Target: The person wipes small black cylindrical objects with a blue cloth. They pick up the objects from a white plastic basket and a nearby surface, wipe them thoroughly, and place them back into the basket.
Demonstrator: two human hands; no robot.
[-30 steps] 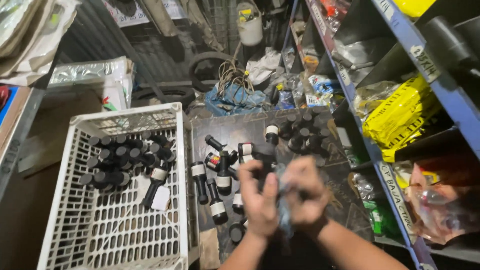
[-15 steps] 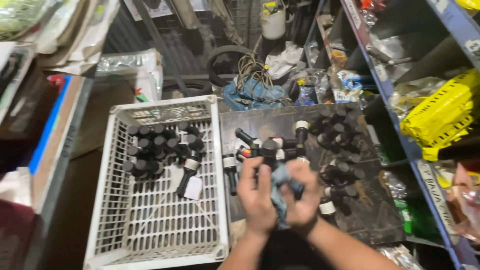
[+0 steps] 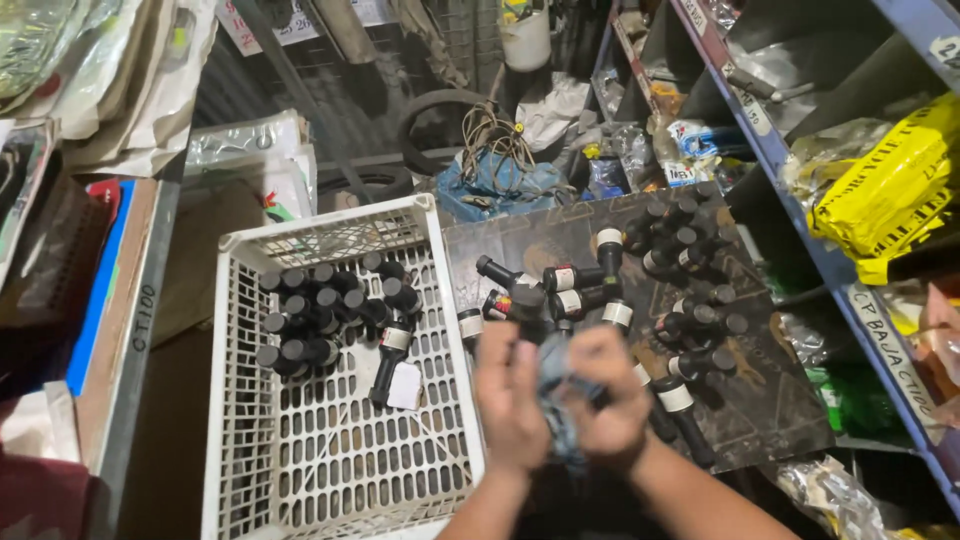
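Note:
Both hands meet low in the head view, over the front edge of a dark board. My left hand and my right hand are closed together around a grey-blue rag; something dark seems wrapped inside it, too blurred to name. Just beyond my fingers lie several small black bottles with white labels on the board. More black bottles stand packed in the far part of a white plastic crate to the left, one lying on its side.
Blue metal shelving with yellow bags runs along the right. Tangled wires on a blue bag, a tyre and plastic wrappers crowd the back. Stacked boards and papers stand at the left.
The view has swung so the crate and board sit further right and lower. My hands stay together on the rag, shifting slightly as they work it.

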